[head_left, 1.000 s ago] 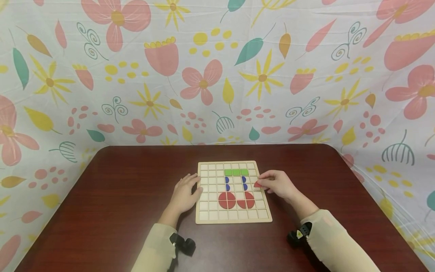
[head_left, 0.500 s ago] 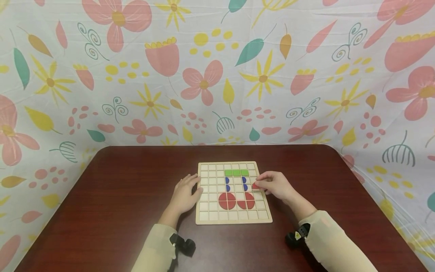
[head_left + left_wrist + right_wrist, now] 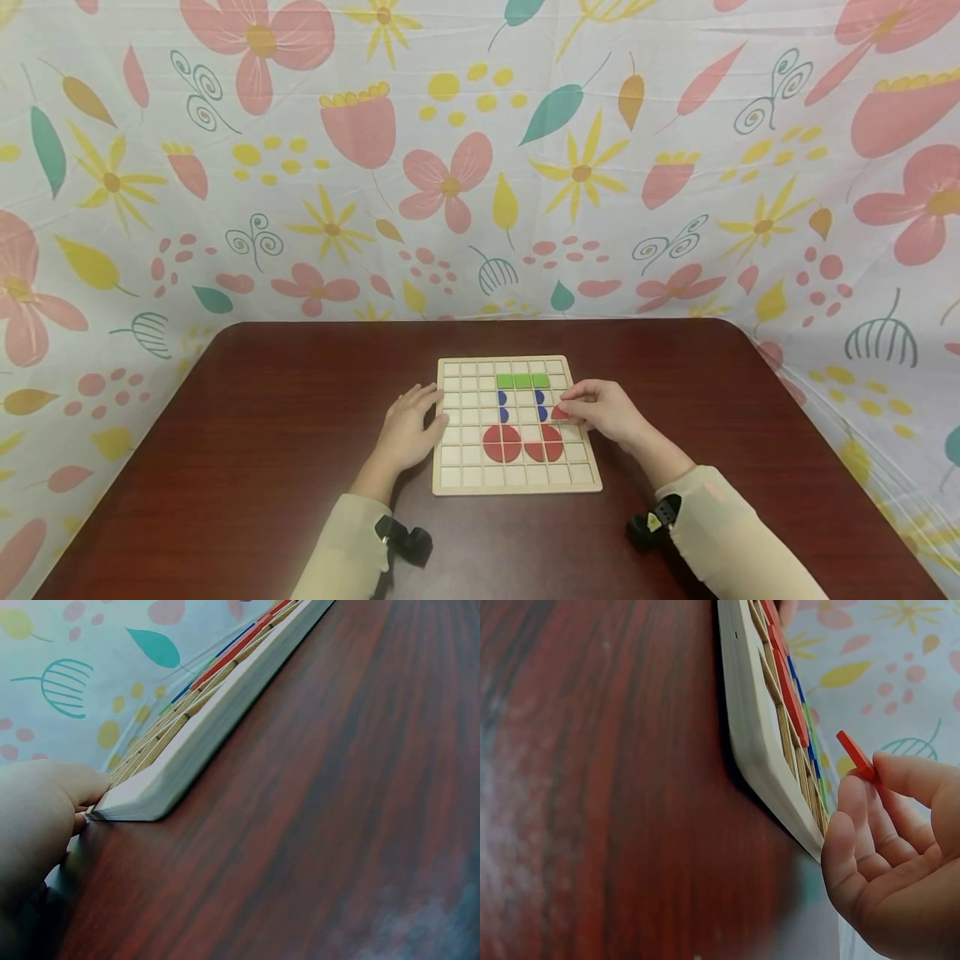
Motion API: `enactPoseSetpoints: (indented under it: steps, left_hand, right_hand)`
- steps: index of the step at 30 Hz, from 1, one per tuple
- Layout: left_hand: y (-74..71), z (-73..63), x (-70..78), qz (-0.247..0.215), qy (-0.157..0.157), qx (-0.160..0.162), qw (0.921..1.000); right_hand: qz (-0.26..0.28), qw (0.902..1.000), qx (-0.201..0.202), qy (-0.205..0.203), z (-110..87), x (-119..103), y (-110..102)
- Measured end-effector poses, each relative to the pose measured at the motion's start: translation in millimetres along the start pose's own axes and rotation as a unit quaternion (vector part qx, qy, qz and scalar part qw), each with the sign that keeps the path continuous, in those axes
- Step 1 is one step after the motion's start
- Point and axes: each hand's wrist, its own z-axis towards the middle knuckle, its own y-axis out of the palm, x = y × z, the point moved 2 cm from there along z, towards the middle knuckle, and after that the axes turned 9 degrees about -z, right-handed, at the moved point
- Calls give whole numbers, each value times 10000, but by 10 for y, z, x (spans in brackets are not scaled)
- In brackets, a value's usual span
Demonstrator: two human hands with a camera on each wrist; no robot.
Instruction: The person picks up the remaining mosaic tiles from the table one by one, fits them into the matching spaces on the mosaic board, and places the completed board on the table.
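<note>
A wooden grid board (image 3: 517, 491) lies flat on the table. My right hand (image 3: 604, 410) pinches a red quarter-circle piece (image 3: 559, 413) between thumb and fingertips over the board's right side. In the right wrist view this thin red piece (image 3: 855, 755) is tilted and held above the grid. My left hand (image 3: 407, 427) rests at the board's left edge, fingers extended. On the board, green square tiles (image 3: 522, 381) form a row, with blue half-circle pieces (image 3: 503, 398) below. Lower down sit a full red circle (image 3: 495, 442) and a three-quarter red circle (image 3: 553, 450), its upper-left cell bare.
The dark reddish-brown table (image 3: 300, 400) extends around the board on all sides. A floral cloth (image 3: 450, 250) hangs behind it and along both sides. Black wrist cameras are strapped at both cuffs.
My right hand has moved slightly left and down over the board, carrying the red piece toward the blue column and the incomplete circle. My left hand stays in place.
</note>
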Motion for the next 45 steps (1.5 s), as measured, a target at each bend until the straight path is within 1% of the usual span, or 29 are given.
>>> enactPoseSetpoints:
  steps: [5, 10, 20, 29, 37, 41, 45]
  left_hand:
    - [0, 3, 0, 0, 36, 24, 10000]
    - [4, -3, -5, -38, 11, 46, 10000]
    - [8, -8, -10, -61, 76, 76, 9999]
    - [5, -9, -6, -41, 53, 49, 10000]
    - [2, -4, -3, -36, 35, 41, 10000]
    - [2, -5, 0, -67, 39, 33, 10000]
    - [0, -3, 2, -52, 45, 35, 10000]
  right_hand:
    - [3, 10000, 5, 33, 6, 3, 16]
    - [45, 10000, -41, -7, 7, -3, 34]
    - [34, 9999, -88, -67, -10, -44, 61]
    - [191, 9995, -216, -83, -3, -52, 85]
    - [202, 9993, -304, 3, 31, -54, 132]
    - [210, 9992, -338, -14, 27, -79, 151]
    - [100, 9993, -357, -70, 19, -105, 163]
